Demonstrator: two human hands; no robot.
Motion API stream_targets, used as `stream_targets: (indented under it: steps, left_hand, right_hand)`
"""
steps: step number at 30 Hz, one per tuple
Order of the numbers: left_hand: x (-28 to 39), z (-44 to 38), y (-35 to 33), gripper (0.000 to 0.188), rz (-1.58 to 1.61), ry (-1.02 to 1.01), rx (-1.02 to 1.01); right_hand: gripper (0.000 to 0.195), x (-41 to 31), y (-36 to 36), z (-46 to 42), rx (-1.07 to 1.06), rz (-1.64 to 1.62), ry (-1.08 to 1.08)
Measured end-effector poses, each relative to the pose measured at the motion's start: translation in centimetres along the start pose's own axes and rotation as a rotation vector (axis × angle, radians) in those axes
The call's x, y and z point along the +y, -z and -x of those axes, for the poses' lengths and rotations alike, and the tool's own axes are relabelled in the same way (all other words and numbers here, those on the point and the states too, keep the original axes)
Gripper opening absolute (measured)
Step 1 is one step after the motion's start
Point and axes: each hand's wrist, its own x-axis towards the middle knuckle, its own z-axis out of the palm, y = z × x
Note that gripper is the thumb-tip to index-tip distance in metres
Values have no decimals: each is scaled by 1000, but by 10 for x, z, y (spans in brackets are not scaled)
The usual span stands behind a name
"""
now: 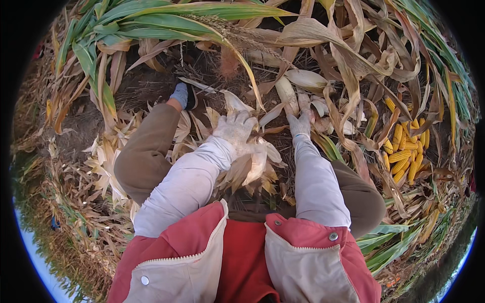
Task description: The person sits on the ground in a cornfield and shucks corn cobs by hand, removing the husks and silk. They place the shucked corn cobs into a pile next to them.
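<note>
My left hand (235,133), in a pale dusty work glove, lies spread with its palm down over loose dry corn husks (242,170) between my legs. My right hand (300,123), gloved too, reaches forward to the base of a pale ear of corn in its husk (287,94); its fingertips are partly hidden, so I cannot tell whether they grip it. Another husked-over ear (307,79) lies just beyond. A heap of bare yellow corn cobs (405,151) lies on the ground at the right.
Cut corn stalks with green leaves (166,26) arch across the top left. Dry curled leaves (348,64) hang over the upper right, beside my right hand. More stripped husks (110,163) lie outside my left knee. Brown soil (140,87) shows near my left foot.
</note>
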Motion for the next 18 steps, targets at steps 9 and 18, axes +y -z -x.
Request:
stream_targets:
  steps: [9,18]
  left_hand:
    - [-6,-52,-143,49,-543,-440,-549]
    - [-107,7,-133,43,-135,188,-988]
  right_hand:
    - [73,-4,-5,-9,-69,35,61]
    - [77,-8,-14,-26,-99,381,-19]
